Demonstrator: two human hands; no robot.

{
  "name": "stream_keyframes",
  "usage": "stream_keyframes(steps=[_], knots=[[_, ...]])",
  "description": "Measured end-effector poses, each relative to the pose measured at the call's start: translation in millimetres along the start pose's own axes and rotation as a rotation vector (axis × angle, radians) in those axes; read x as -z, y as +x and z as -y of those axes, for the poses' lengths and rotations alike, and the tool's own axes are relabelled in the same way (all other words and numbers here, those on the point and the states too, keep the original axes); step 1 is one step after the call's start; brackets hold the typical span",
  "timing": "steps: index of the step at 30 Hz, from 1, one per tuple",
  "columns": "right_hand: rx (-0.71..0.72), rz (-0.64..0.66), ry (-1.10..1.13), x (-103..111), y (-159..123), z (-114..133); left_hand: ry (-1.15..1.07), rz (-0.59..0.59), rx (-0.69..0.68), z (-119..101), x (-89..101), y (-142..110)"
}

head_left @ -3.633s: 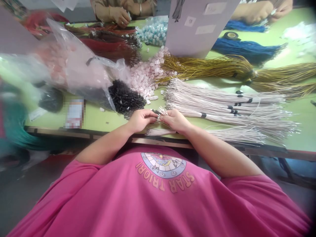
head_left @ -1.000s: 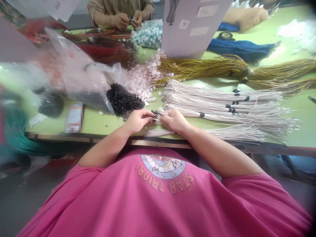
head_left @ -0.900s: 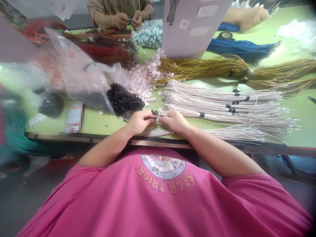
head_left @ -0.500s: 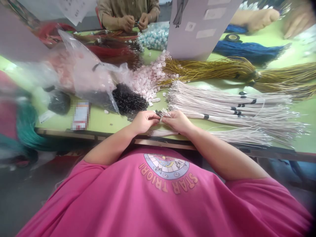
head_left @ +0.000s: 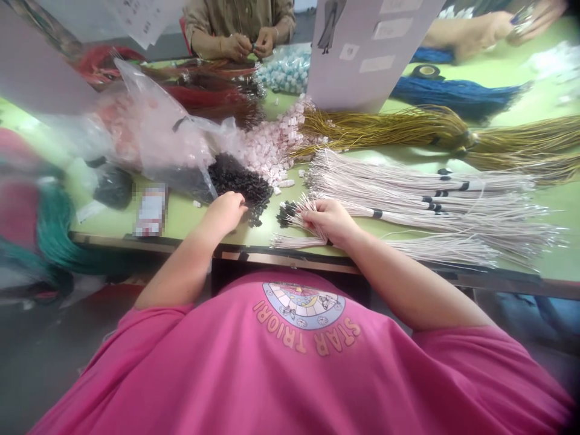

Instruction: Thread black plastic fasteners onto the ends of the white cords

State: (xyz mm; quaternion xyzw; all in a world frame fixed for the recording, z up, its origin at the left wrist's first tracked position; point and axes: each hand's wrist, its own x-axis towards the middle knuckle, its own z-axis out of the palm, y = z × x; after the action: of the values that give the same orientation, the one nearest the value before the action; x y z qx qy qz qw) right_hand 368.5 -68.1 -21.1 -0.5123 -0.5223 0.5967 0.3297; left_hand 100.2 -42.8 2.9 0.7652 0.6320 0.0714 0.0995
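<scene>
My right hand (head_left: 330,221) is closed around a bunch of white wires (head_left: 312,219). Small black connectors (head_left: 286,214) cluster at the left ends of that bunch. My left hand (head_left: 228,211) lies at the front edge of a heap of small black connectors (head_left: 238,184), its fingers curled together. Whatever is between its fingertips is hidden. Just behind the heap spread many pale pink connectors (head_left: 272,148). To the right of my right hand lie more white wire bundles (head_left: 408,193), bound with black tape.
Yellow-brown wires (head_left: 385,130) run across behind the white bundles. Clear plastic bags (head_left: 158,133) stand at left, near a blurred-out packet (head_left: 151,210). Beyond a grey upright panel (head_left: 357,54) lie blue wires (head_left: 457,93). Co-workers' hands (head_left: 251,47) are busy across the table.
My left hand has moved left, away from the wire bunch, to the black connector heap. My right hand stays in place with the wires, and their black connectors now show clearly.
</scene>
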Motion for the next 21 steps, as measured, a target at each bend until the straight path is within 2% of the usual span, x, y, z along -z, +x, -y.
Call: stream_keyframes(steps=[3, 6, 8, 11, 13, 16, 21], knots=[[0.011, 0.026, -0.017, 0.7, 0.0, 0.2, 0.009, -0.008, -0.006, -4.3, -4.8, -0.9], [0.029, 0.05, -0.013, 0.0, -1.2, 1.0, -0.01, -0.034, -0.01, -13.7, 3.1, -4.6], [0.041, 0.062, -0.013, -1.0, -1.8, 1.4, -0.077, -0.059, -0.07, -24.4, 11.0, -7.7], [0.054, 0.079, -0.01, -2.5, -2.7, 2.7, -0.321, 0.033, -0.197, -46.6, 16.6, -11.3], [0.055, 0.084, 0.017, -3.2, -3.5, 4.7, -0.537, 0.126, -0.207, -61.4, 13.1, -11.9], [0.039, 0.084, 0.083, -3.8, -5.2, 8.5, -0.834, 0.196, -0.118, -75.1, -0.2, -9.8], [0.02, 0.141, 0.151, -4.2, -7.0, 11.9, -1.238, 0.308, 0.056, -76.8, -19.2, -3.7]])
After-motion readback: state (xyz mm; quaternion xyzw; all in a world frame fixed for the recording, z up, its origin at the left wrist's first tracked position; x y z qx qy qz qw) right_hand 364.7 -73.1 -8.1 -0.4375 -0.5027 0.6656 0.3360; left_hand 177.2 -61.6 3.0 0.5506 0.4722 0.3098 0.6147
